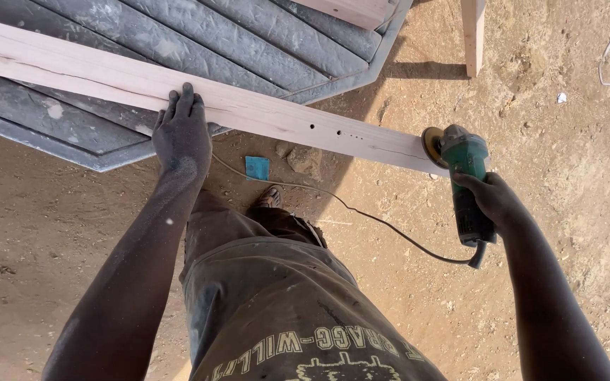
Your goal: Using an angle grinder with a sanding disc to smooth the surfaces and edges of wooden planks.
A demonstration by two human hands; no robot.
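The left hand (181, 134) presses flat, fingers spread, on the pale wooden plank (248, 113) running from upper left to centre right. The right hand (492, 201) grips the green angle grinder (464, 176), disc at the plank's end. Steady downward pressure and a level disc would suit.

Sunlit sandy ground (566, 176), grey ribbed panel (199, 35) lying flat, pale wooden post (473, 35), small blue scrap (256, 168), perhaps sandpaper, hard shadows

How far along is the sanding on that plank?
Done: cannot tell; the plank is pale all along. In hand: left hand presses it down, right hand holds the green grinder, disc at the plank's end. Left: cannot be judged from this view.
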